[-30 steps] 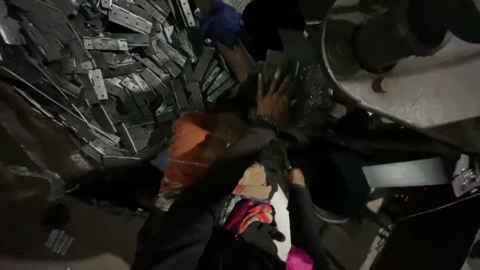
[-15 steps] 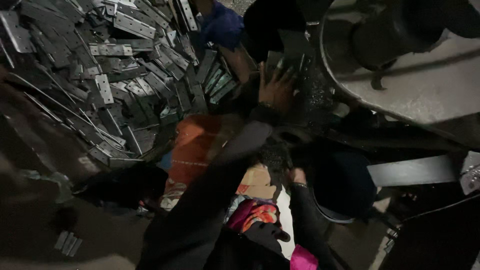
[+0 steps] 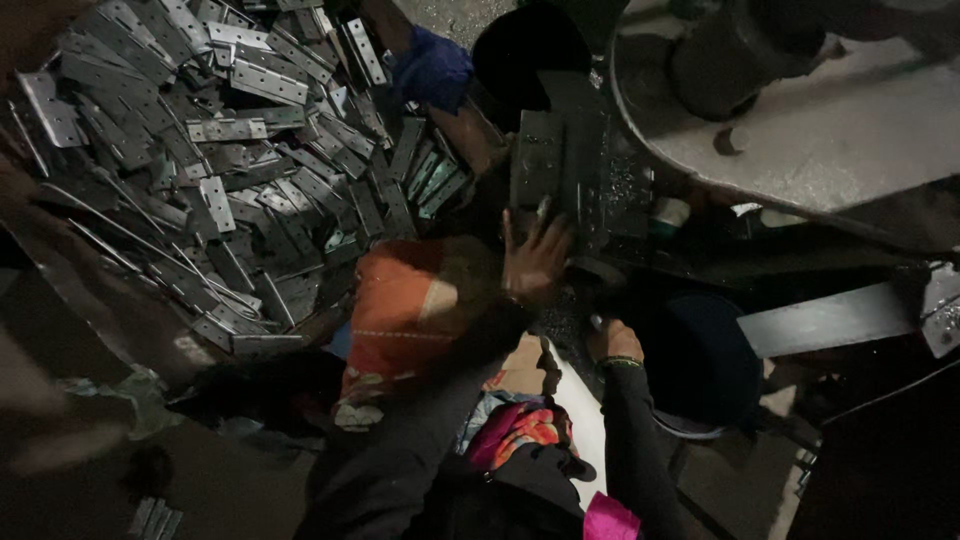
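One flat metal plate [image 3: 537,160] stands on the dark machine bed [image 3: 600,190], just above the left hand [image 3: 535,262]; the hand lies spread, fingers [image 3: 508,232] apart and pointing up at the plate's lower edge, touching or nearly touching it, too dim to tell which. Compared with half a second ago the hand sits a little lower and flatter and its fingers are fanned wider, so I judge it has let go of the plate rather than gripping it, and the piece now rests on the bed on its own. Right hand [image 3: 612,342] is lower, near the dark edge under the machine; fingers curled, but whether they close on anything I cannot tell in this light. Left of the hands, a big heap of grey hinge-like plates [image 3: 230,150] covers the floor, some stacked near the machine bed. An orange cloth [image 3: 400,310] lies over the person's lap, just beside the left wrist. A blue glove or cloth [image 3: 432,70] shows at the top of the heap, beside a dark round shape. To the right, the pale round machine table [image 3: 840,130] carries a heavy dark cylinder [image 3: 735,45]. The heap looks unchanged from a second ago; only the view has drifted slightly.
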